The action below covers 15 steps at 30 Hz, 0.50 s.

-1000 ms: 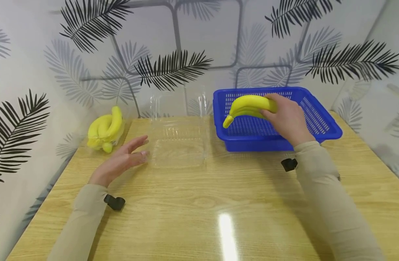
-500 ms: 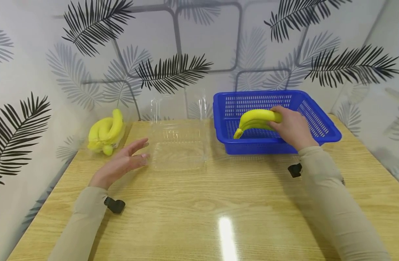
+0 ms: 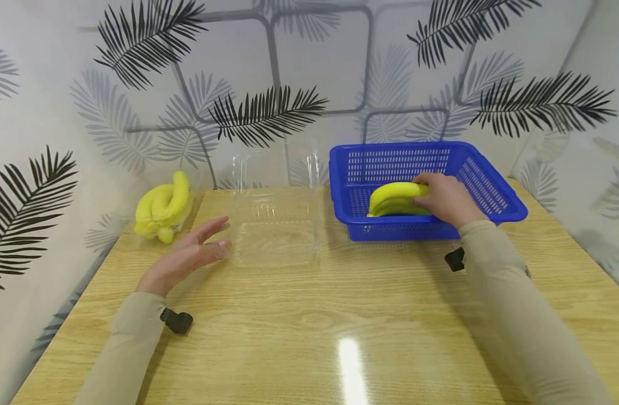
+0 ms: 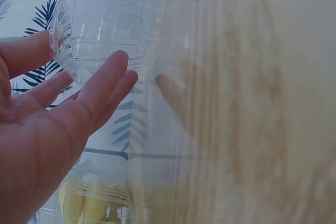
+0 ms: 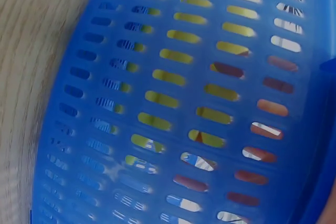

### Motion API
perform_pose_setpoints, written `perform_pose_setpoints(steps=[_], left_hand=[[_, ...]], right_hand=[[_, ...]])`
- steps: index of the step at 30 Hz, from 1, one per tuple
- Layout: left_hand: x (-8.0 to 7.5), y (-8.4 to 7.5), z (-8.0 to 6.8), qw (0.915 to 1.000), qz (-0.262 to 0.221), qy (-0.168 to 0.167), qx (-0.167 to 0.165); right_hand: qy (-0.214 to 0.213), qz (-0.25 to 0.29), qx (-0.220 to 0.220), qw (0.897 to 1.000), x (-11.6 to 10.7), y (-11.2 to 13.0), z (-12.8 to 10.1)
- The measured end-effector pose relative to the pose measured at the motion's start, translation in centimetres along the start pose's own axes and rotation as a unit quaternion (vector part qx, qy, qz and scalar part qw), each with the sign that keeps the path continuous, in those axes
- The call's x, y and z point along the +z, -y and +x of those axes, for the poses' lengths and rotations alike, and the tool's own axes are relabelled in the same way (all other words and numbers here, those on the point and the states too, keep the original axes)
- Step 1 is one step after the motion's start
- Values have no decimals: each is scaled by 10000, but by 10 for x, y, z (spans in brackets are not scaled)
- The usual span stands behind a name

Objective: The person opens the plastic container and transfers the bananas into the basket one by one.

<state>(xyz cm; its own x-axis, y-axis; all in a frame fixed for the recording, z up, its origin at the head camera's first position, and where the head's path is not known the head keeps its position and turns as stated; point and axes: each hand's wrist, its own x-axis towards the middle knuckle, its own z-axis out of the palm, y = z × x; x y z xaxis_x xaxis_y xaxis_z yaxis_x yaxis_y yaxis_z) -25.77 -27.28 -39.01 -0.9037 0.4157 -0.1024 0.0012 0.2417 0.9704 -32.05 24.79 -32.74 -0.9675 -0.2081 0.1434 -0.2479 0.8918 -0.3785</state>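
Observation:
My right hand (image 3: 443, 198) grips a bunch of yellow bananas (image 3: 393, 198) low inside the blue slotted basket (image 3: 497, 194) at the back right of the wooden table. The right wrist view shows only the basket wall (image 5: 199, 103) close up, with yellow showing through its slots. My left hand (image 3: 190, 256) rests open on the table, fingertips at the left edge of a clear plastic clamshell box (image 3: 276, 225) that lies open. In the left wrist view the fingers (image 4: 105, 87) lie straight beside the clear box (image 4: 110, 19).
A second bunch of bananas (image 3: 164, 207) in a clear wrapping lies at the back left near the wall. Leaf-patterned walls close off the table on three sides. The wooden tabletop (image 3: 314, 326) stretches toward me.
My right hand has lowered the bananas from above the basket's rim down into the basket. The left hand has stayed by the clear box.

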Motion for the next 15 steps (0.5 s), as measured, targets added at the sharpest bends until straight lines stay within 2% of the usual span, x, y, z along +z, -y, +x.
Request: perform_pose_setpoints(steps=[8,15], left_hand=[[0,-1,0,9999,-100,-27,-40],[1,0,1,10000,-4,-40,-16]], right_hand=[[573,192,192,9980,-2,-7,8],[638,149,276,9975,-2,-6,8]])
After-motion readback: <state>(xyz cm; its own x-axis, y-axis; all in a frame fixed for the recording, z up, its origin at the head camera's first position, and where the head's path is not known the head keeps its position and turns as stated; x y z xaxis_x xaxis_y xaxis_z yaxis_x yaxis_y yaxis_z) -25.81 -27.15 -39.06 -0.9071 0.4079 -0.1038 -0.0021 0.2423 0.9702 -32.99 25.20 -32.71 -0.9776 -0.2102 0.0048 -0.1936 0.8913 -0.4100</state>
